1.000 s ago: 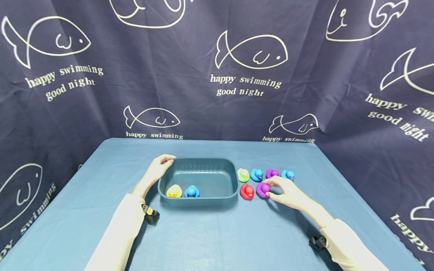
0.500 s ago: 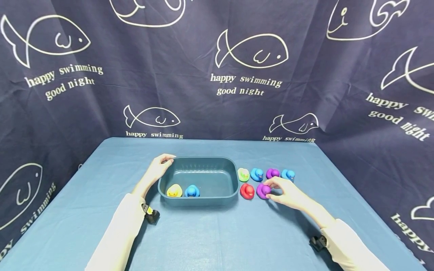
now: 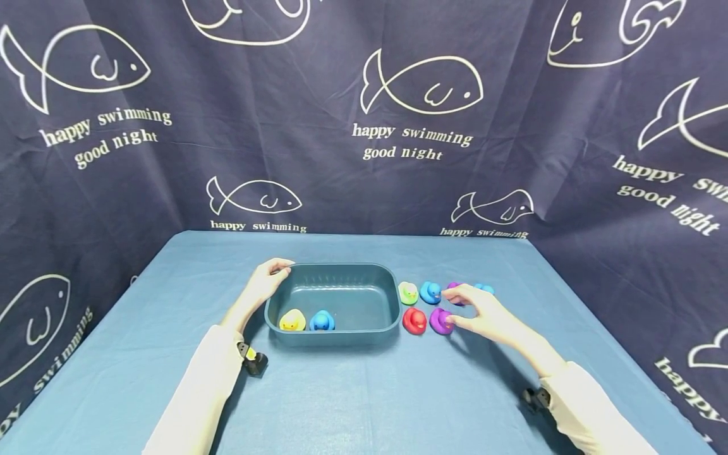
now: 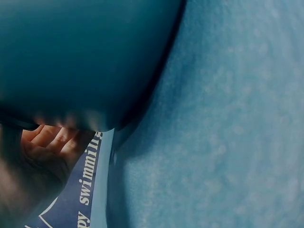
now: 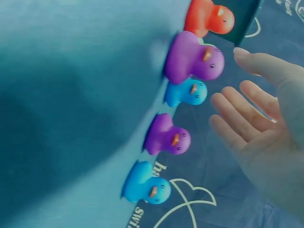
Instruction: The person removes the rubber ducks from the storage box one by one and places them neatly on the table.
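My left hand (image 3: 267, 281) grips the back left corner of a dark teal plastic bin (image 3: 335, 339); in the left wrist view its fingers (image 4: 59, 137) reach behind the bin's wall. Inside the bin sit a yellow rubber duck (image 3: 292, 320) and a blue rubber duck (image 3: 321, 320). To the right, my right hand (image 3: 491, 316) hovers with fingers spread over the front purple rubber duck (image 3: 440, 321). The right wrist view shows a gap between that purple duck (image 5: 192, 57) and the open hand (image 5: 256, 114). Beside it stands a red rubber duck (image 3: 414, 321).
Behind these stand a pale green duck (image 3: 408, 293), a blue duck (image 3: 430, 292), another purple duck (image 5: 167, 135) and another blue duck (image 5: 145, 183), the last two partly covered by the right hand in the head view. A dark fish-print curtain (image 3: 318, 126) hangs behind the blue-covered table (image 3: 364, 404).
My right hand has let go of the front purple duck; its fingers have lifted and spread towards the back row. The duck stays in place. The left hand and bin have not moved.
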Available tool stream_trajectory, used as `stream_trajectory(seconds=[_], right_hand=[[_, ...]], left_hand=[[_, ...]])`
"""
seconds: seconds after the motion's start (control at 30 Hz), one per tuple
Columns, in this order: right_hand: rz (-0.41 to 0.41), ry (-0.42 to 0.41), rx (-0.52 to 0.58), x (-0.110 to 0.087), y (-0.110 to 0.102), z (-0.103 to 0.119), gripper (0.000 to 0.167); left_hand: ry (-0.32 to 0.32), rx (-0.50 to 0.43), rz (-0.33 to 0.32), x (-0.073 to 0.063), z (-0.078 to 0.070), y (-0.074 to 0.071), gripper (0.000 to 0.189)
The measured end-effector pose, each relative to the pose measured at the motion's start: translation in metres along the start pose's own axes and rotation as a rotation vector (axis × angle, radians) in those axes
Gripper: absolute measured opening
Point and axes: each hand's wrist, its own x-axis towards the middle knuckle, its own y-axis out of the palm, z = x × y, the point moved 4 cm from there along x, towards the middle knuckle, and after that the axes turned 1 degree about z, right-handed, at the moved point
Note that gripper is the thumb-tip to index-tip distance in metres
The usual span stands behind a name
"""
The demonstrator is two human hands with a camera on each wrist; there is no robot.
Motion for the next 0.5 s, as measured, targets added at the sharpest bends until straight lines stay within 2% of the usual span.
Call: stream_trajectory(seconds=[0.13, 0.5], right_hand=[[-0.010, -0.018, -0.022, 0.009, -0.004, 0.006, 0.044], [-0.035, -0.097, 0.043, 0.038, 0.007, 0.031, 0.041]], left_hand=[[0.000, -0.008, -0.005, 0.000, -0.001, -0.001, 0.027], [-0.006, -0.024, -0.001, 0.000, -0.001, 0.001, 0.027]])
